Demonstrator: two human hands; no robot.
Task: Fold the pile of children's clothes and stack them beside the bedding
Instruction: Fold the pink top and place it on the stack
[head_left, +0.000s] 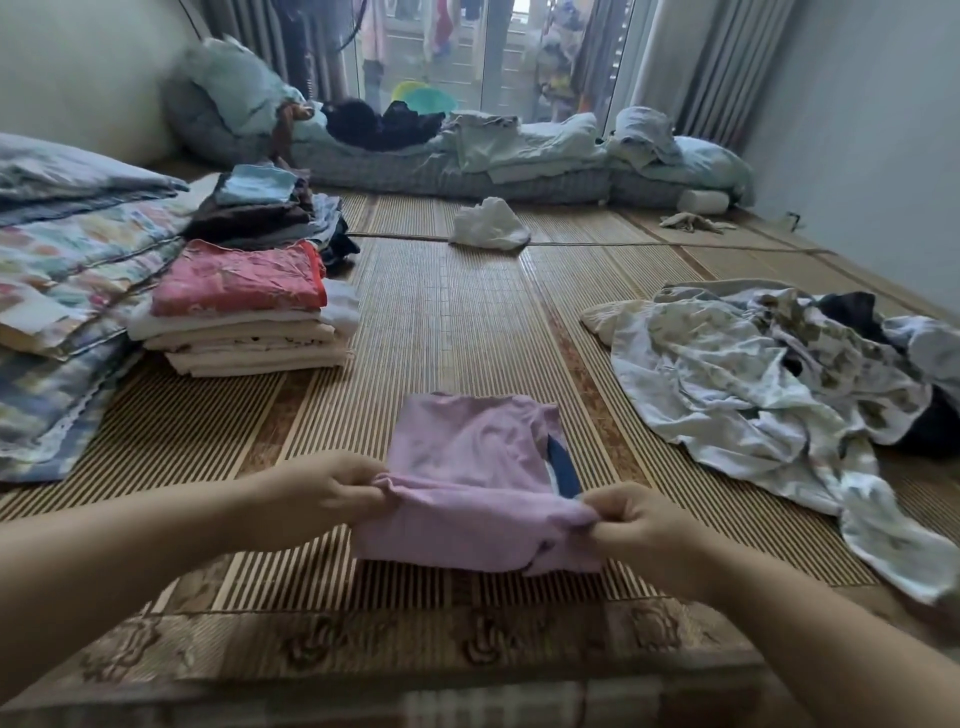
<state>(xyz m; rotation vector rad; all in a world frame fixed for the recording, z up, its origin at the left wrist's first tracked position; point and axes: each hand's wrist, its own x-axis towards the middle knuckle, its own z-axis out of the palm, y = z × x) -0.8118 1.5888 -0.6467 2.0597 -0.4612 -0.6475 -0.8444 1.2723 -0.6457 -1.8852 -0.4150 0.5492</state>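
The left hand (332, 493) and right hand (634, 525) pinch the pink garment (467, 452) between folded stack (249, 322) and unfolded pile (769, 384).

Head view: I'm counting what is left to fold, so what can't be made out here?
Unfolded pile: head view, cut off by the right edge; garments overlap, so no count.
Lilac garment: its near edge is bunched in the left hand and right hand, so its type is unclear.
Dark stack: partly hidden behind the front folded stack.
Laundry beyond the window: blurred.
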